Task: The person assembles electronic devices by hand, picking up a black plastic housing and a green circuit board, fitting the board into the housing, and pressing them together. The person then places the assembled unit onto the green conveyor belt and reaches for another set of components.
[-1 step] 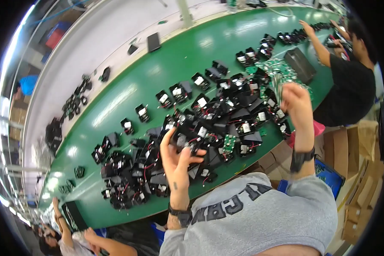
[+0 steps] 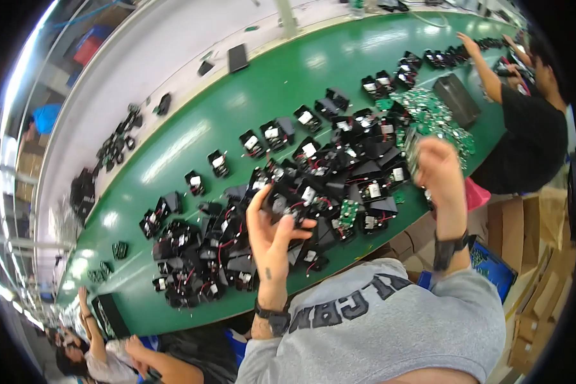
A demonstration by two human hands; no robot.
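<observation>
My left hand (image 2: 270, 235) is raised over the pile, its thumb and fingers curled round a small black plastic housing (image 2: 280, 205). Dark parts inside that housing blur into the pile behind it. To the right, my right hand (image 2: 438, 160) is closed on a thin, greyish, long thing (image 2: 413, 153); motion blur hides its kind. Around both hands lie many black housings (image 2: 374, 190) with red wires and white-labelled parts. A green circuit board (image 2: 348, 213) rests on the pile beside my left hand.
A heap of green circuit boards (image 2: 429, 109) lies beyond my right hand, next to a dark grey bin (image 2: 457, 99). Co-workers sit at the far right (image 2: 525, 118) and lower left (image 2: 109, 358). Cardboard boxes (image 2: 544, 301) stand on the right, off the green table (image 2: 262, 80).
My right hand has come slightly down and toward my left hand, still closed on the thin thing. My left hand keeps its hold on the housing. The whole view has shifted a little.
</observation>
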